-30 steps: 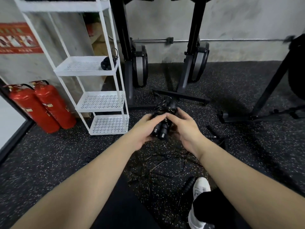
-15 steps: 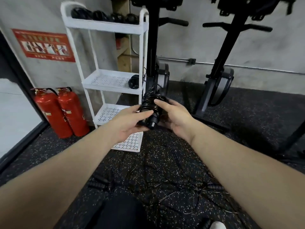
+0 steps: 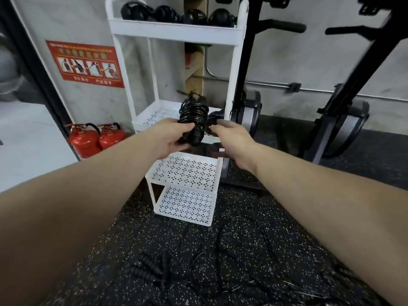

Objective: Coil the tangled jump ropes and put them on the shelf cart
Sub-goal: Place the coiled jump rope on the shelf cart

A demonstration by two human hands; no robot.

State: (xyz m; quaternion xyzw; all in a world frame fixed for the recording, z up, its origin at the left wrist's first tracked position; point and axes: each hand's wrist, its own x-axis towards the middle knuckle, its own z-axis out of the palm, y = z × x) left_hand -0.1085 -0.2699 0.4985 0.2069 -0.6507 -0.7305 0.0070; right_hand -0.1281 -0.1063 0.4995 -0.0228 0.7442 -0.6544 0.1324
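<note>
A coiled black jump rope [image 3: 193, 119] stands upright in my left hand [image 3: 171, 138], whose fingers grip its handles and lower coils. It hangs in front of the white shelf cart [image 3: 176, 32], at the height of the second shelf. My right hand [image 3: 229, 138] is just right of the bundle, fingers relaxed and apart from it. Another coiled rope [image 3: 215, 117] lies on that second shelf behind my right fingers. Several coiled ropes [image 3: 176, 15] fill the top shelf. Tangled black ropes with ribbed handles [image 3: 152, 270] lie on the floor near me.
Two red fire extinguishers [image 3: 97, 139] stand left of the cart against the wall. Black exercise machines [image 3: 340, 120] stand to the right of the cart. The two lower perforated shelves [image 3: 187, 171] hold nothing. The floor is speckled black rubber.
I have risen and come closer to the cart, lifting the coiled rope to second-shelf height. My right hand has let go of the bundle; only the left holds it.
</note>
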